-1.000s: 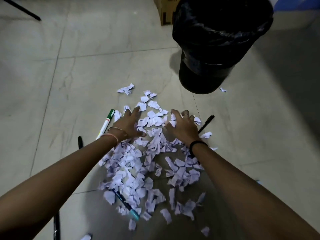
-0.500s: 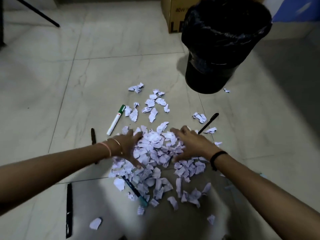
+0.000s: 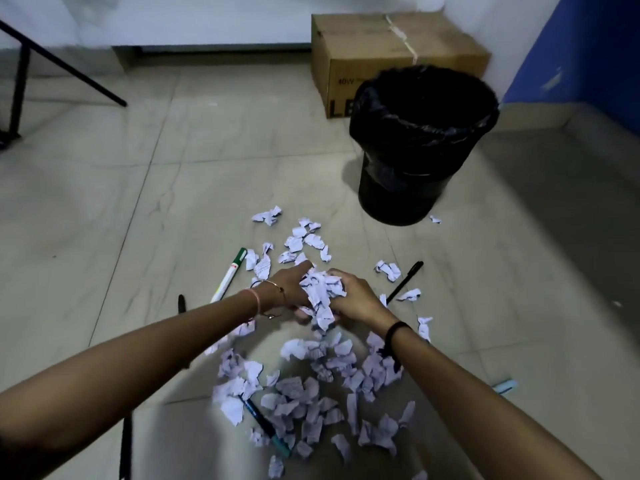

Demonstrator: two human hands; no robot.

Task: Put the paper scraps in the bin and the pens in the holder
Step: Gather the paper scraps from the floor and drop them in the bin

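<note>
1. Torn white paper scraps [image 3: 322, 292]: bunched handful, short of the black lined plastic bin [image 3: 419, 143]; more on the tiled floor [image 3: 104, 202].
2. Grip: left hand [image 3: 289, 287] and right hand [image 3: 356, 294] cupped closed around the handful.
3. Handling: light, soft, loose; likely sheds unless squeezed from both sides.
4. White green-capped marker [image 3: 230, 273]: left of the handful, rigid.

Paper scraps [image 3: 311, 386] piled on floor [image 3: 104, 220]; bin [image 3: 415, 143] behind-right of pile, box [image 3: 398, 53] behind bin, marker [image 3: 230, 277] left of pile, pen [image 3: 405, 281] right.
</note>
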